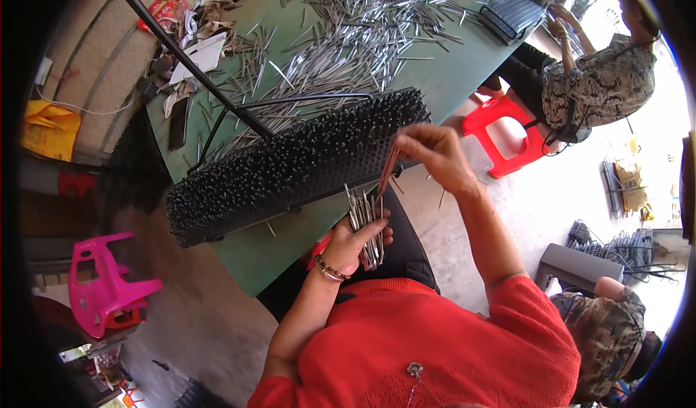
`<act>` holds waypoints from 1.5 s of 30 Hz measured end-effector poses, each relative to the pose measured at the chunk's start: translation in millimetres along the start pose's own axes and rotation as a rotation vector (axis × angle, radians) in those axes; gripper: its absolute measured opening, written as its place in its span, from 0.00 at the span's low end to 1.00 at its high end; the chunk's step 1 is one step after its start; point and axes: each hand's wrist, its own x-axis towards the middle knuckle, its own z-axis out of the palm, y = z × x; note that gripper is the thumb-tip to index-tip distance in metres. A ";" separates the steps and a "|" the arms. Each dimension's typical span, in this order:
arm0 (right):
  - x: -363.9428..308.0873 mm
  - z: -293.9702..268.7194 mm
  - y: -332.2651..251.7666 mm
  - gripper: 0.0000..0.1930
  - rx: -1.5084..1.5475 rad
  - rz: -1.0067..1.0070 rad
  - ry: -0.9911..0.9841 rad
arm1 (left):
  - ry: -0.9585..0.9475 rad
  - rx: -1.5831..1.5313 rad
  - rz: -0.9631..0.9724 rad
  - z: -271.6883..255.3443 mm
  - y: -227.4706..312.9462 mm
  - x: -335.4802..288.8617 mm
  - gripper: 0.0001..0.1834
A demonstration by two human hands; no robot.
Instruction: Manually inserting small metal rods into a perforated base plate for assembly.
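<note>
My left hand [349,244] is closed round a bundle of thin metal strips [367,216], which stand roughly upright just below the near edge of a long black block. My right hand [441,154] pinches a few brownish thin strips [388,170] between thumb and fingers, their lower ends close to the bundle's top. The long black block [290,154] lies at a slant on the table edge, its upper face packed with dark upright pins. Toward its right front, a strip of bare holes [362,172] shows. A black metal rod frame [239,111] rises behind it.
The green table [250,259] carries a large heap of loose metal strips [355,24]. Rags and a phone [178,124] lie at its left. A red stool [507,134] and a co-worker [598,82] are at right; another person [602,332] sits lower right. A pink stool [101,288] stands left.
</note>
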 end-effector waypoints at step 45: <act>38.2 -5.8 26.1 0.07 -0.654 -0.792 0.042 | 0.064 -0.015 -0.104 4.8 -13.5 15.4 0.12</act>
